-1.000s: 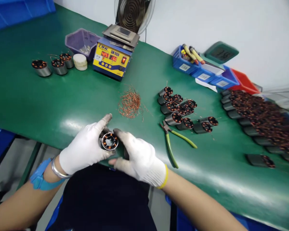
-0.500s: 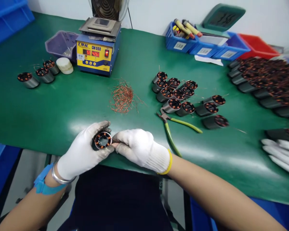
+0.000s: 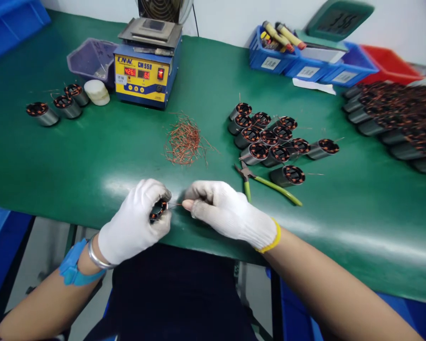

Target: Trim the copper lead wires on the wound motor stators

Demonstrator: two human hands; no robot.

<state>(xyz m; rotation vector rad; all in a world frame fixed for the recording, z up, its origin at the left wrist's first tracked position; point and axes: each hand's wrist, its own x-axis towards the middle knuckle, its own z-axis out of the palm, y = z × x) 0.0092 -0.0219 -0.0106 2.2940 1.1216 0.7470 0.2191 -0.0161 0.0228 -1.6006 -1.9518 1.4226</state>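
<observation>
– Anything readable here?
– Mostly on the yellow panel of the blue solder pot at the back of the table. It carries a logo that looks like "CMW", though the letters are unclear, and beside it "CM 558".
– Any numbers?
– Two red displays below the logo. The left one reads "426"; the right one looks like "60", not sharp.
– And the blue bins?
– White labels on their fronts, too small to read.
– The green device behind them?
– Dark digits on its screen, too blurred to read.
</observation>
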